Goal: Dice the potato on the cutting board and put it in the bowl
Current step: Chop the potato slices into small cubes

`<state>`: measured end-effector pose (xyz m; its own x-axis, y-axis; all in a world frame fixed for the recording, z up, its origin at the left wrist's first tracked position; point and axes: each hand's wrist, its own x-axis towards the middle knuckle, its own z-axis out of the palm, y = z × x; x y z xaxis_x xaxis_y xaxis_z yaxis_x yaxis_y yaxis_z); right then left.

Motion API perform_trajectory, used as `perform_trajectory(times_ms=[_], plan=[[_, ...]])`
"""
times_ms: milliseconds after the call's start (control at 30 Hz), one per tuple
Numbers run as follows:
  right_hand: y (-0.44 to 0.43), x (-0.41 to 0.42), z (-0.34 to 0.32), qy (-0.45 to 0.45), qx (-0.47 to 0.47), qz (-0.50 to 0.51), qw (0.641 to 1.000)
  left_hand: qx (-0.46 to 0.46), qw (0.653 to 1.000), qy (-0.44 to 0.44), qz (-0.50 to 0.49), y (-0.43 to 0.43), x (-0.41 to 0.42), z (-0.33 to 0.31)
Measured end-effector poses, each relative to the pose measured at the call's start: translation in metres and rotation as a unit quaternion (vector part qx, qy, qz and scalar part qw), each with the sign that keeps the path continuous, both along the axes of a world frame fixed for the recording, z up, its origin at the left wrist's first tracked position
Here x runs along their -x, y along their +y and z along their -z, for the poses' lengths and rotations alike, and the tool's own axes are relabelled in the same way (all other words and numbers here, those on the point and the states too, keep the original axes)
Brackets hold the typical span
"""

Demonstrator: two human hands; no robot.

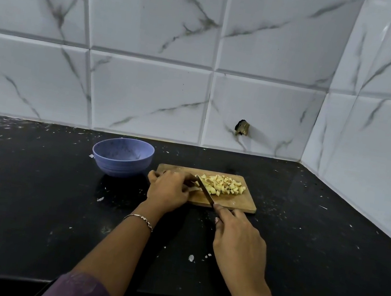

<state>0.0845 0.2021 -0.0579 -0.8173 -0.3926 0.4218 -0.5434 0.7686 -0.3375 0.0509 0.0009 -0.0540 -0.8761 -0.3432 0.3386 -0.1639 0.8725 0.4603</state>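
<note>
Mostly the potato dice (pixel 223 185) lay heaped on the cutting board (pixel 237 203), right of the purple bowl (pixel 121 159). The left hand (pixel 169 190) curled its fingers over an uncut piece (pixel 194 188); the right hand (pixel 236 240) gripped the knife (pixel 205 192), blade between piece and heap.

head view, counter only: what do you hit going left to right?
Purple bowl → left hand → knife → diced potato. Cutting board and right hand span several of these, so they are left out.
</note>
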Motion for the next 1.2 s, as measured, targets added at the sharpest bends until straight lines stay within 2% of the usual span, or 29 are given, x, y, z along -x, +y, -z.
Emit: perform_trajectory(times_ms=[267, 633, 1000, 1200], plan=[[-0.001, 0.002, 0.0, -0.009, -0.003, -0.012, 1.0, 0.101, 0.991, 0.0, -0.093, 0.006, -0.009, -0.007], [-0.003, 0.001, 0.0, 0.018, -0.005, -0.034, 0.999, 0.076, 0.992, 0.003, -0.099, 0.009, -0.009, -0.007], [-0.009, -0.005, -0.002, 0.052, -0.092, -0.033, 0.994, 0.071, 0.991, 0.012, -0.115, 0.012, -0.012, -0.007], [-0.006, -0.003, -0.001, 0.047, -0.038, -0.004, 0.998, 0.07, 0.99, 0.002, -0.122, 0.011, -0.013, -0.009]])
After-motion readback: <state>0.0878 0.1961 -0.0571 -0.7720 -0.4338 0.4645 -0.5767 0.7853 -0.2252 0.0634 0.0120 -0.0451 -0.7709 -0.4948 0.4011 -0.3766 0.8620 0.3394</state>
